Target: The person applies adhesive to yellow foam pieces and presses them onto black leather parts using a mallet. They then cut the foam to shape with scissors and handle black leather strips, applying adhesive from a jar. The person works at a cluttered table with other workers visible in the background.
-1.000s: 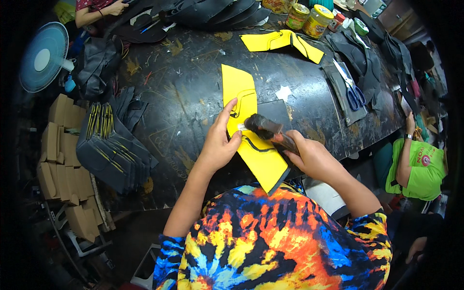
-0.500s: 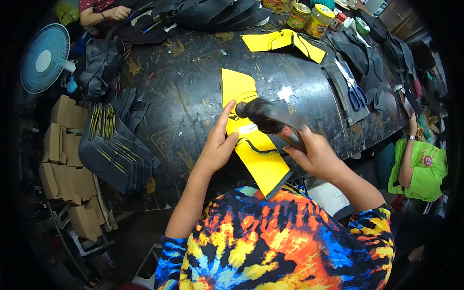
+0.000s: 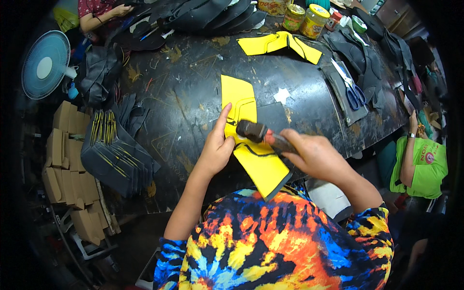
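In my right hand (image 3: pixel 314 152) is a dark-headed hammer (image 3: pixel 251 130), fingers closed round its handle. The hammer head lies over the middle of a bent yellow piece (image 3: pixel 263 169) with a dark backing and black curved lines; whether it touches cannot be told. My left hand (image 3: pixel 217 147) rests at the left edge of this piece, index finger straight and thumb spread apart from it, the other fingers mostly hidden. Beyond lies a similar yellow piece (image 3: pixel 256 46), folded up in the middle.
Blue-handled scissors (image 3: pixel 355 94) lie on dark pieces at the right. Jars (image 3: pixel 314 21) stand at the far edge of the black table (image 3: pixel 179 87). Stacked dark pieces (image 3: pixel 113 162), a fan (image 3: pixel 46 65) and cardboard pieces (image 3: pixel 70 164) are at the left. Other people sit around.
The hammer has come down from a blurred, raised position onto the middle of the yellow piece. My left hand stays at nearly the same place. The view has shifted slightly.
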Action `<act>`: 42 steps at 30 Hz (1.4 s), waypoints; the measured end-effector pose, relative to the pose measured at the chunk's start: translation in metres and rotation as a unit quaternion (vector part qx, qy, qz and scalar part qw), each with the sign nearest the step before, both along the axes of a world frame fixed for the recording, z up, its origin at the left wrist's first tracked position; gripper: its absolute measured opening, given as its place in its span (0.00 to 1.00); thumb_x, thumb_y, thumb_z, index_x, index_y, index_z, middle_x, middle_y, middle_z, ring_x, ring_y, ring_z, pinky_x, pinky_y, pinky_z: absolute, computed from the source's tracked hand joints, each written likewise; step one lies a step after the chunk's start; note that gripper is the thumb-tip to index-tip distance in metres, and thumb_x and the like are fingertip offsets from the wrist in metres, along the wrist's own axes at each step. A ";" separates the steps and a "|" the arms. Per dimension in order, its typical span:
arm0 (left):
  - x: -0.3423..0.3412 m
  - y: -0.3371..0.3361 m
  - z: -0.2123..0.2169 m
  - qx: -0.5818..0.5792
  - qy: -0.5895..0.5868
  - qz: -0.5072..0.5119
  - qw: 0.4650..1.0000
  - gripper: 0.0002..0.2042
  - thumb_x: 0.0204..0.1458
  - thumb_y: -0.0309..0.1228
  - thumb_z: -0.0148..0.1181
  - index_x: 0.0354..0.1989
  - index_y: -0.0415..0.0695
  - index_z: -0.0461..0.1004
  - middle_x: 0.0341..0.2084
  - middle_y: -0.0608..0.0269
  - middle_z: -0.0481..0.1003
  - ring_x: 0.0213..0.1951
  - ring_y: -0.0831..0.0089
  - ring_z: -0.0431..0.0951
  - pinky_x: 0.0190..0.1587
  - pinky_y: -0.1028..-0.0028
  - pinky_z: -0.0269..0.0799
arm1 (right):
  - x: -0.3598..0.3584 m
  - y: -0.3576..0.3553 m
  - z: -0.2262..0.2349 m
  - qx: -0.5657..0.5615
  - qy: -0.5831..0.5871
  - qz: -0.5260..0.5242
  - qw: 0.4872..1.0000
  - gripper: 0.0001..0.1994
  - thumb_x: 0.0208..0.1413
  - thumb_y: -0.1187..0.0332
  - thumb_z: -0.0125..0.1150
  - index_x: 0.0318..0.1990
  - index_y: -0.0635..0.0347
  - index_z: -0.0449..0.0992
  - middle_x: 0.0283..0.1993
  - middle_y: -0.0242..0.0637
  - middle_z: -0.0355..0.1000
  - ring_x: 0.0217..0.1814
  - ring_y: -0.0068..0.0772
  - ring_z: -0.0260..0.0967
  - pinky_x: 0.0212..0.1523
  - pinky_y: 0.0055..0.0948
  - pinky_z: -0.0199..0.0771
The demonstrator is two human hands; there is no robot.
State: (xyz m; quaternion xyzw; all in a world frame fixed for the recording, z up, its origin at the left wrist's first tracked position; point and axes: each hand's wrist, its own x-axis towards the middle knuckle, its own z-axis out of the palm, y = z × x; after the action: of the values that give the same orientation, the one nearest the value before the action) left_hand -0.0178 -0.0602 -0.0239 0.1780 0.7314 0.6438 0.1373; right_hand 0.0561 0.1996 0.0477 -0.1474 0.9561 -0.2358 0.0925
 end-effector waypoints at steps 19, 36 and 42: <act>0.005 -0.002 0.020 -0.073 -0.035 -0.004 0.997 0.35 0.54 0.18 0.44 0.76 0.40 0.51 0.62 0.43 0.68 0.42 0.72 0.73 0.49 0.73 0.71 | 0.009 0.017 -0.007 -0.089 0.037 -0.026 0.995 0.20 0.59 0.68 0.64 0.56 0.58 0.63 0.38 0.54 0.77 0.40 0.61 0.77 0.38 0.50 0.76; 0.024 -0.072 0.091 -0.303 0.392 0.120 0.860 0.13 0.42 0.25 0.73 0.39 0.45 0.82 0.55 0.53 0.77 0.66 0.50 0.70 0.71 0.51 0.52 | 0.006 0.131 -0.042 0.098 0.184 -0.270 0.940 0.17 0.52 0.61 0.71 0.44 0.59 0.72 0.40 0.46 0.73 0.42 0.58 0.74 0.41 0.46 0.74; 0.025 -0.269 0.170 -0.042 0.237 0.600 0.763 0.19 0.65 0.38 0.60 0.56 0.36 0.74 0.47 0.55 0.77 0.43 0.75 0.77 0.45 0.77 0.74 | -0.002 0.142 -0.048 0.075 0.162 -0.247 0.952 0.22 0.50 0.59 0.73 0.48 0.60 0.72 0.42 0.46 0.72 0.44 0.53 0.73 0.45 0.45 0.74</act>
State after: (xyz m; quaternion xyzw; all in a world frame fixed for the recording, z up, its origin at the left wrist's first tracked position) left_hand 0.0075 -0.3287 0.1463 -0.1558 0.7243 0.5009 -0.4474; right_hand 0.0537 0.3416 -0.0005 0.0648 0.9797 -0.1516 -0.1143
